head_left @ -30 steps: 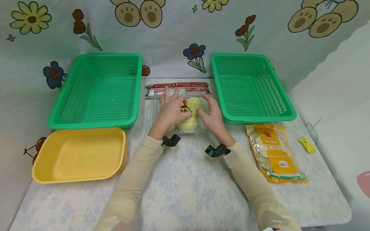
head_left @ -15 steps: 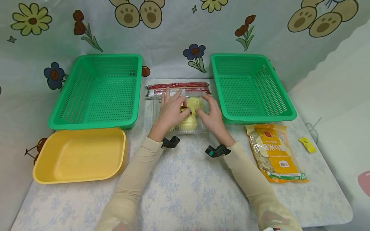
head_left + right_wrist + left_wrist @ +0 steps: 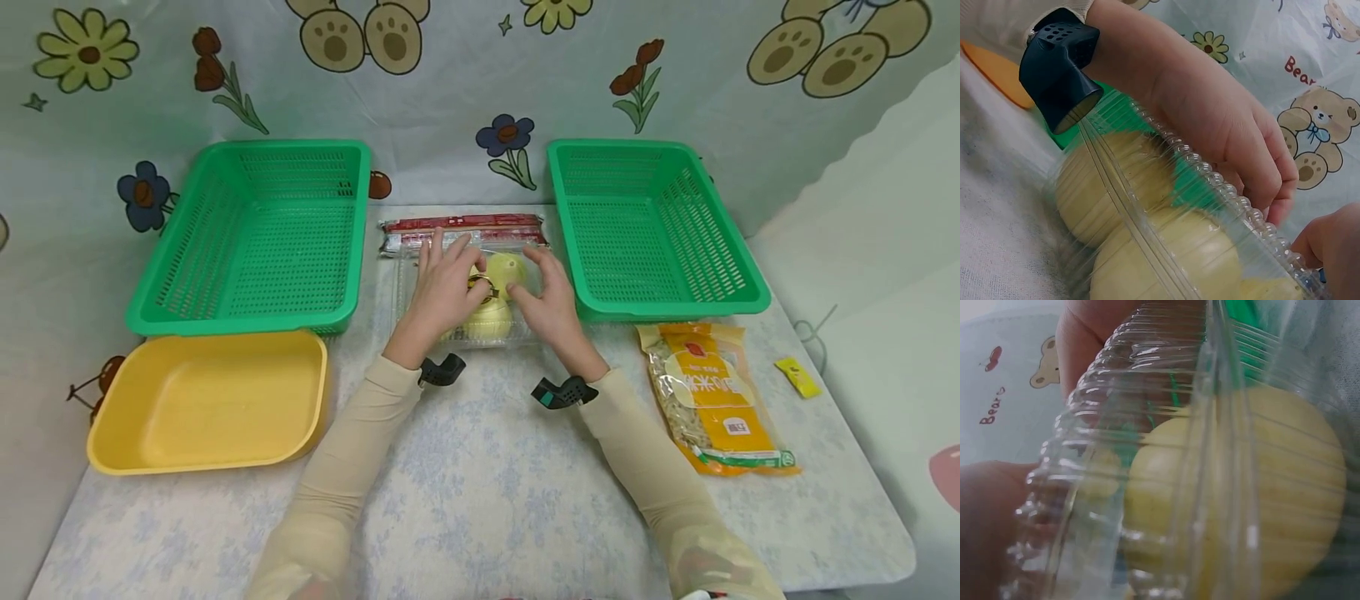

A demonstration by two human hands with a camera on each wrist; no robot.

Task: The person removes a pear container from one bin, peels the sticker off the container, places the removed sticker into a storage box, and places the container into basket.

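A clear plastic clamshell box (image 3: 405, 283) lies in front of me at the table's back, its lid over several round, pale yellow fruits (image 3: 489, 320). My left hand (image 3: 444, 290) rests over the box's left half, its thumb and index bent with a gap between them, the other fingers stretched away from me. Between that thumb and index shows a small yellow and black label (image 3: 481, 288). On the right side, my right hand (image 3: 553, 300) touches the lid, thumb and index spread apart. The right wrist view shows the ridged lid (image 3: 1204, 169) close up, fruits (image 3: 1166, 256) beneath.
Red and silver long packets (image 3: 465, 223) lie behind the box. Green baskets (image 3: 247, 321), (image 3: 667, 308) stand on either side. A yellow basin (image 3: 210, 408) is at the left, an orange and clear food bag (image 3: 720, 400) at the right, beside a small yellow sachet (image 3: 797, 377).
The box and both hands stay in place. My left thumb and index shift very slightly over the label; the head view drifts a little.
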